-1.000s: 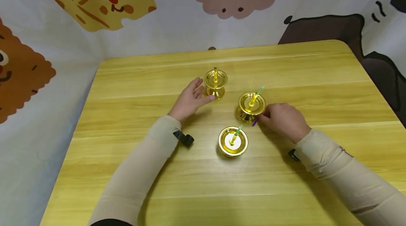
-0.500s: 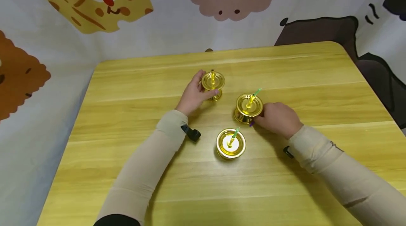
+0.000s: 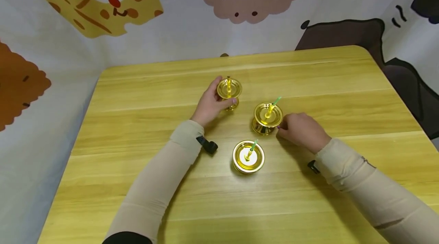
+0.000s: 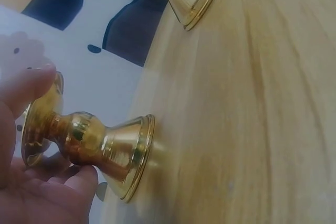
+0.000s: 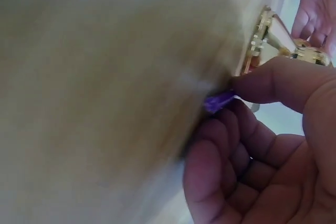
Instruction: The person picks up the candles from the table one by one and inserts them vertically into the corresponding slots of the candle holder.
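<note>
A purple stick [image 5: 219,101] is pinched between the thumb and fingers of the right hand [image 3: 303,131], just beside the middle holder [image 3: 263,126], as I monitor remotely; the left hand [image 3: 209,107] curls its fingers round the far holder [image 3: 235,91], with the near holder [image 3: 242,165] also on the worktop [image 3: 205,206]. A loose pinch could drop the stick, I judge, or a knuckle tip the middle holder. I read no brand, label or lettering.
</note>
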The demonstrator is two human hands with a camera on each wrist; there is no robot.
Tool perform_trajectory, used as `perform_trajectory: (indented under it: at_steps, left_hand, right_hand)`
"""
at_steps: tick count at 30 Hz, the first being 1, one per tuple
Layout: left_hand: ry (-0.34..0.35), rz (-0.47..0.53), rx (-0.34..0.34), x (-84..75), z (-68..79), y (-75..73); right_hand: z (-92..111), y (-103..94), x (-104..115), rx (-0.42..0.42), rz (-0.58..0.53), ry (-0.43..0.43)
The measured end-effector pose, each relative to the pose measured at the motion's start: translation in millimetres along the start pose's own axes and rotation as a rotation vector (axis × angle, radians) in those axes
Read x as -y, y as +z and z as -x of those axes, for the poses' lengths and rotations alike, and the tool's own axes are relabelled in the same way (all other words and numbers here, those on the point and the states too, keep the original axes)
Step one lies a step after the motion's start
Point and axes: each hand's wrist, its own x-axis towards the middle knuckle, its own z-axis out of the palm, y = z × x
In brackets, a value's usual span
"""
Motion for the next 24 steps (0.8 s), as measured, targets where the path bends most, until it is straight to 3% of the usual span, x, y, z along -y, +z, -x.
perform_trajectory:
  at_steps: [19, 24]
  left_hand:
    - [-0.035, -0.033, 0.025, -2.9, 1.6, -2.5]
    - [-0.036, -0.038, 0.029, -4.2, 1.7, -1.9]
  right_hand:
    - [13.4, 0.8, -12.3, -0.142, -0.122, -0.035]
    - [15.8, -5.0, -15.8, -0.221, -0.135, -0.064]
